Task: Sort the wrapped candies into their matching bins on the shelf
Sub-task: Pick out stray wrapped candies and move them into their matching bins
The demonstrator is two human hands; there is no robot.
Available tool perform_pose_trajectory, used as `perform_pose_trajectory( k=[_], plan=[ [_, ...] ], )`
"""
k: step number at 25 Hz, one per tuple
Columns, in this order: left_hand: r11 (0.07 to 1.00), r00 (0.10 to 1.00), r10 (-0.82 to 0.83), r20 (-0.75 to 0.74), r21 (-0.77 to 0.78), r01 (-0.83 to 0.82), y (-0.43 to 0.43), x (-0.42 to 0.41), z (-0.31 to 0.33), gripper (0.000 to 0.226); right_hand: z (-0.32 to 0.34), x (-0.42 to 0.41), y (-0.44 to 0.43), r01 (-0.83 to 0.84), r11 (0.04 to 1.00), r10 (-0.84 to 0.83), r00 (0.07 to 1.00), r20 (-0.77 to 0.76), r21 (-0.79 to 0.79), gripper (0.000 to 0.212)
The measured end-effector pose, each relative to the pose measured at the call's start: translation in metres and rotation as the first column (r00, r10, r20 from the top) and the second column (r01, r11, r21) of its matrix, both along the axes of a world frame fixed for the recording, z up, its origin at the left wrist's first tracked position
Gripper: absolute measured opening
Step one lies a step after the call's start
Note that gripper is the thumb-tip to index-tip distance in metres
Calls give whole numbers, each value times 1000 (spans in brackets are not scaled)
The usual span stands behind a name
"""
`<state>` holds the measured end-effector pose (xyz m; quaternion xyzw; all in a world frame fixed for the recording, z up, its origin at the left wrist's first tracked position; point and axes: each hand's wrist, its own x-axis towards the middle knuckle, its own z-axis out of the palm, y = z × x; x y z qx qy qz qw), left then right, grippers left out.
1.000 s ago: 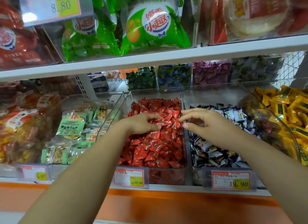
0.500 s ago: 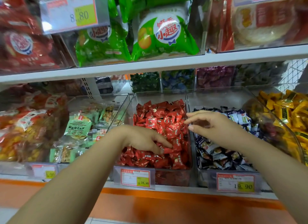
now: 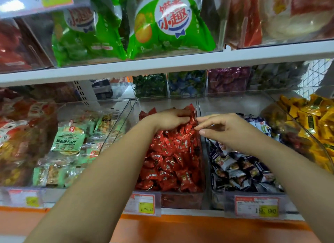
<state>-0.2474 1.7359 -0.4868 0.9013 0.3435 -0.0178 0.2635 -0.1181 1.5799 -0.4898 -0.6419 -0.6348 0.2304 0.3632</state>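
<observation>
Left grip (image 3: 168, 119) released: fingers lie nearly straight, palm down, on the rear of the red wrapped candies (image 3: 171, 152), probably to rake the heap for strays (nothing visibly clasped). Right grip (image 3: 227, 129), just beside it across the clear bin wall (image 3: 204, 163), also released: fingers loosely curled, thumb and forefinger parted with nothing between, seemingly poised to pick. Beneath it, dark-blue sachets (image 3: 240, 168); farther right, yellow packets (image 3: 310, 119); left of the left grip, pale-green packets (image 3: 69, 139). Wrappers are glossy, crinkled, pillow-shaped film; the bins are rigid transparent plastic, so their contents show from the front.
</observation>
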Motion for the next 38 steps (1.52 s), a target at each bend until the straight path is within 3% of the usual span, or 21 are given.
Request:
perform_pose_trajectory(
  k=[5, 14, 23, 26, 28, 32, 35, 38],
  plan=[
    [991, 961, -111, -254, -107, 86, -1, -6, -3, 46, -1, 2, 1, -10, 1000, 11, 1000, 20, -13, 15],
    [982, 879, -186, -439, -117, 149, -22, -54, 6, 41, 1, -2, -2, 13, 1000, -13, 1000, -25, -27, 14],
    [955, 870, -280, -407, -214, 207, -25, -72, 24, 44, 0, 0, 0, 5, 999, -6, 1000, -12, -38, 15],
    [966, 969, -185, -165, -212, 149, -17, -62, 33, 36, 1, 0, 0, -4, 999, 4, 1000, -7, -37, 14],
    [987, 992, -114, -52, -123, 107, -16, -44, 27, 33, 1, 0, 1, -3, 999, 2, 1000, -5, -36, 15],
    [967, 933, -254, -257, -69, 244, -17, -15, -9, 39, 1, 0, 0, -8, 1000, 7, 1000, -10, -24, 15],
    [973, 883, -223, -413, -44, 225, -6, -22, -15, 37, 0, 1, 0, -12, 999, 12, 1000, -8, -31, 16],
    [986, 881, -162, -443, -40, 162, -1, -35, -13, 36, 0, 0, -1, -21, 999, 21, 1000, -11, -36, 17]
  ],
)
